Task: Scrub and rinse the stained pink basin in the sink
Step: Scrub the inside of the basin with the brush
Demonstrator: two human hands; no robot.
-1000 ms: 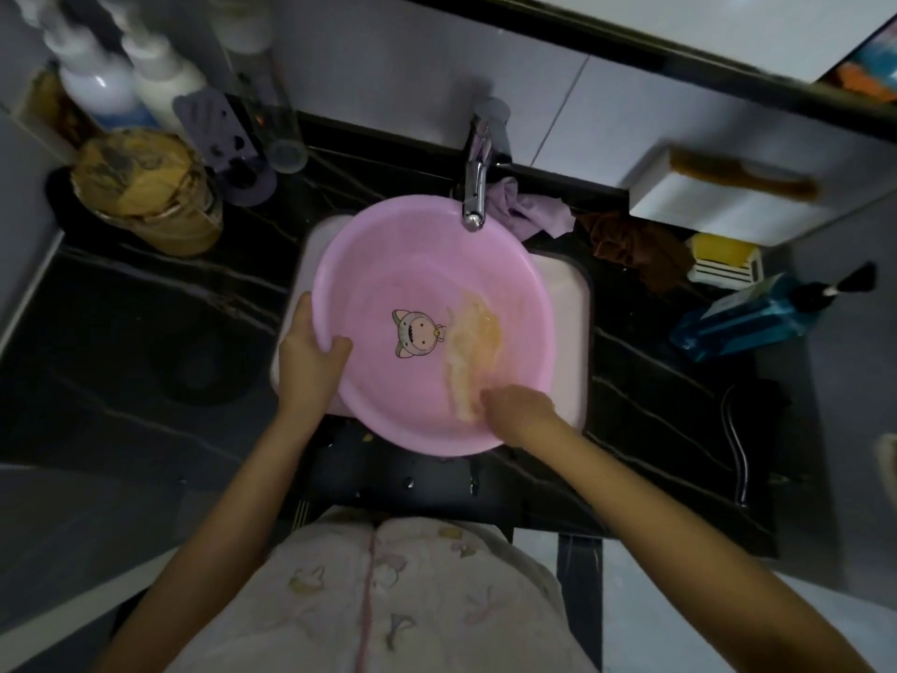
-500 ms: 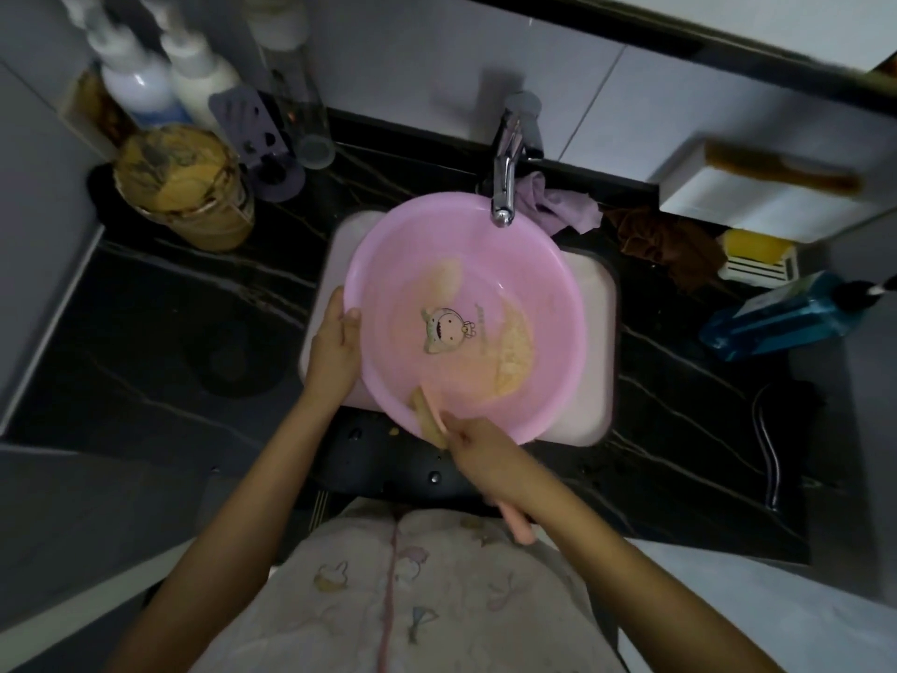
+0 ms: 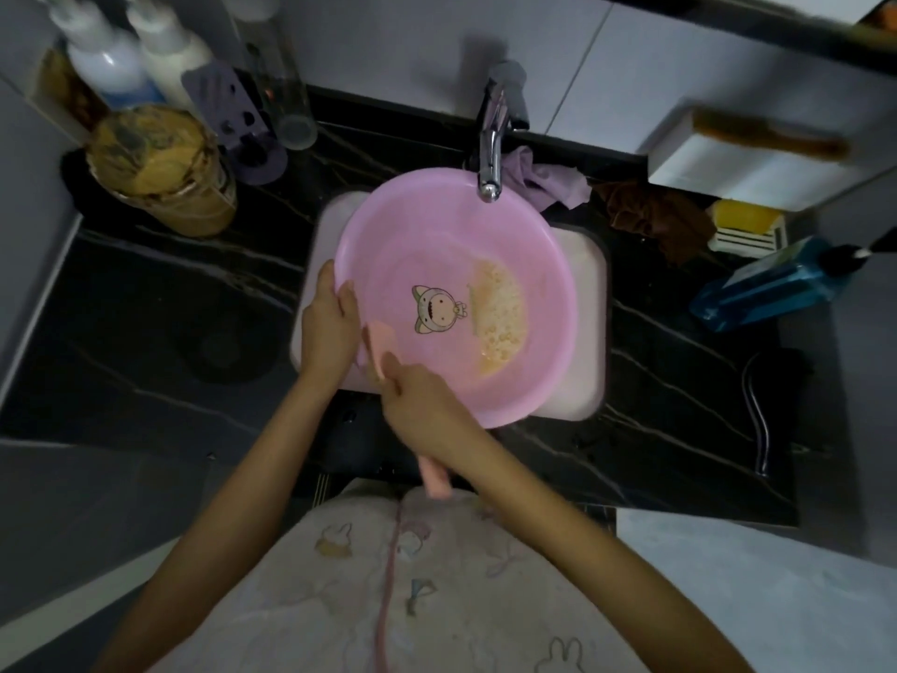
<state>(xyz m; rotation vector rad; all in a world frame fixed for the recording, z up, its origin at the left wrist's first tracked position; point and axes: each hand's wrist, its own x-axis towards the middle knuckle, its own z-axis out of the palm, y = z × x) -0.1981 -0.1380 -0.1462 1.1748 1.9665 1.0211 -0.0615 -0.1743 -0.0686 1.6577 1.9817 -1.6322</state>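
Note:
The round pink basin (image 3: 427, 225) sits tilted in the white sink (image 3: 582, 332), under the chrome faucet (image 3: 490, 153). A cartoon print marks its middle, and a yellowish foamy stain (image 3: 500, 313) lies to the right of it. My left hand (image 3: 327, 323) grips the basin's left rim, thumb inside. My right hand (image 3: 417, 405) holds a pink brush (image 3: 378, 347) by its handle, whose end sticks out below my wrist. The brush head lies against the basin's lower left wall, close to my left thumb.
Black marble counter (image 3: 170, 332) surrounds the sink. Lotion bottles (image 3: 111, 65) and a brown covered jar (image 3: 160, 167) stand at back left. A purple cloth (image 3: 543, 177), brown rag (image 3: 650, 216), yellow soap (image 3: 742, 221) and blue bottle (image 3: 767, 289) lie at right.
My right hand with the brush has swept from the stain at the lower right to the basin's lower left wall. The foamy stain now sits smeared to the right of the cartoon.

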